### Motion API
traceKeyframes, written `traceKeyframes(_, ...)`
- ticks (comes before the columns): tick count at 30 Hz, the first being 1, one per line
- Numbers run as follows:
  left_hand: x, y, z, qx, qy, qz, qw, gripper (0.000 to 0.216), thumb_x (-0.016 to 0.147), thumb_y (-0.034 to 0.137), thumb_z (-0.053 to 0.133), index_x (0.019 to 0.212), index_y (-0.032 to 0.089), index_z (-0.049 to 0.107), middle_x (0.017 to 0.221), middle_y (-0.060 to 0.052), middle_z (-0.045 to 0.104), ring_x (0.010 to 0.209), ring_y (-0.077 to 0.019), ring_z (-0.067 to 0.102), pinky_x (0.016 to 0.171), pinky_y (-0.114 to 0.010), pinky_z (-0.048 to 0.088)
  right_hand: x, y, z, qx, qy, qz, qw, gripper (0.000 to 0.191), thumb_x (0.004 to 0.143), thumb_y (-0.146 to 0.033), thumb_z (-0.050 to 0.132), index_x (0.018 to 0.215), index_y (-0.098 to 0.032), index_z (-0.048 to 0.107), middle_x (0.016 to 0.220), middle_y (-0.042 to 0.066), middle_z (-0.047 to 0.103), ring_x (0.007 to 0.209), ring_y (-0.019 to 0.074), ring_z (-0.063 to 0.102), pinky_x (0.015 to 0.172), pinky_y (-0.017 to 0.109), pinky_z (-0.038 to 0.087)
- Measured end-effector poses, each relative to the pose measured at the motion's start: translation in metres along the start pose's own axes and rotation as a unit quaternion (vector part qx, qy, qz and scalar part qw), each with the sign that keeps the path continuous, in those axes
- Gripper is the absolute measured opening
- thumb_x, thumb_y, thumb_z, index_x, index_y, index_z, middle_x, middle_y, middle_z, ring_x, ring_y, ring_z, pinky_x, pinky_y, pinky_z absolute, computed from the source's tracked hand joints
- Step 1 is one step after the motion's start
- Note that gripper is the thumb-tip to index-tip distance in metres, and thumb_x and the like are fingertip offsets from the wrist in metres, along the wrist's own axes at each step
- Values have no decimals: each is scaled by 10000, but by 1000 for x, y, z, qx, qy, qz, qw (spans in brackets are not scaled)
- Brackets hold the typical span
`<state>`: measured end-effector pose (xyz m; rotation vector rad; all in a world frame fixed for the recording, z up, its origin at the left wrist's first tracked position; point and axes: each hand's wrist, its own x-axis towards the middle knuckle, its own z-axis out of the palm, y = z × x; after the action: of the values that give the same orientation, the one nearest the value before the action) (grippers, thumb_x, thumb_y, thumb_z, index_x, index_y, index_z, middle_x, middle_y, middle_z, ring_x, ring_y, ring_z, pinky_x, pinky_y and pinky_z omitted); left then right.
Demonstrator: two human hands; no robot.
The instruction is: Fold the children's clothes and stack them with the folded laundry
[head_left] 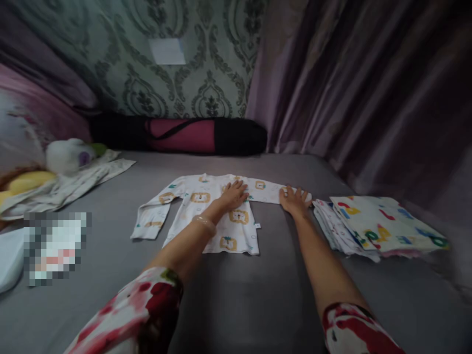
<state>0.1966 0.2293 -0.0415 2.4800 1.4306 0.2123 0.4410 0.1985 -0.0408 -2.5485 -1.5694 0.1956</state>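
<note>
A small white long-sleeved shirt [191, 214] printed with tan lion faces lies spread on the grey bed sheet [236, 300], its neck away from me. My left hand [235, 194] rests flat on the chest, near the shoulder on the right, with fingers stretched out. The sleeve on the right runs straight out to the side. Over its cuff end lies my right hand [295, 199], fingers spread and pressing down on the cloth. The other sleeve [155, 216] bends downward on the left.
Folded printed cloths [387, 223] are stacked at the right. Far left lie a plush toy [68, 155], a rumpled patterned cloth [88, 177] and a white item [13, 255] beside a blurred packet [57, 248]. A long black and maroon bag [180, 134] lies along the wall, beside purple curtains [317, 73].
</note>
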Motion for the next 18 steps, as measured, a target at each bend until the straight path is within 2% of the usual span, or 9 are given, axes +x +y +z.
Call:
traceKeyframes(3, -32, -17, -19, -12, 4, 2, 1000, 515, 946, 390, 407, 1406, 159, 424, 1543, -164, 322, 1447, -259, 248, 1160, -482, 219, 7, 1, 0, 1, -10, 12, 1000, 638, 944, -599, 150, 1496, -322, 310, 1582, 138, 211, 1448, 370, 137, 1065, 709, 12)
traceKeyframes(6, -81, -50, -42, -35, 77, -26, 996, 455, 911, 351, 471, 1327, 172, 516, 1487, -156, 414, 1385, -261, 369, 1121, -422, 317, 10, -3, -3, -10, -24, 17, 1000, 633, 949, -565, 179, 1497, -281, 324, 1580, 166, 208, 1445, 386, 140, 1058, 719, 15)
traceKeyframes(8, -113, -77, -58, -68, 124, -78, 987, 416, 898, 360, 479, 1256, 168, 568, 1376, -145, 533, 1258, -249, 514, 1050, -375, 407, 4, -14, -6, -22, 4, -11, 1000, 613, 961, -481, 221, 1476, -185, 373, 1559, 212, 240, 1445, 391, 142, 1071, 701, 37)
traceKeyframes(11, -149, -116, -78, -87, 149, -223, 959, 400, 866, 339, 511, 1220, 167, 584, 1215, -130, 639, 1124, -259, 596, 950, -360, 473, -16, -53, -4, -29, 71, -145, 986, 569, 973, -346, 222, 1445, -81, 397, 1551, 212, 271, 1457, 328, 148, 1129, 598, 81)
traceKeyframes(13, -165, -135, -86, -84, 159, -307, 935, 398, 847, 346, 538, 1202, 174, 592, 1125, -123, 675, 1068, -271, 617, 910, -358, 486, -35, -88, 3, -19, 49, -251, 966, 571, 985, -351, 209, 1454, -73, 377, 1565, 168, 268, 1459, 276, 171, 1164, 492, 104)
traceKeyframes(15, -176, -148, -91, -89, 167, -355, 915, 403, 820, 356, 569, 1181, 178, 596, 1077, -118, 686, 1052, -280, 620, 889, -352, 487, -52, -119, 11, -11, 12, -330, 944, 604, 991, -400, 223, 1488, -68, 307, 1580, 149, 237, 1464, 250, 163, 1176, 449, 91)
traceKeyframes(18, -189, -159, -95, -130, 154, -398, 895, 431, 774, 372, 610, 1155, 171, 590, 1067, -116, 683, 1031, -277, 632, 842, -328, 499, -68, -145, 23, -14, -19, -366, 930, 649, 994, -443, 223, 1508, -46, 243, 1596, 147, 174, 1477, 237, 111, 1182, 430, 72)
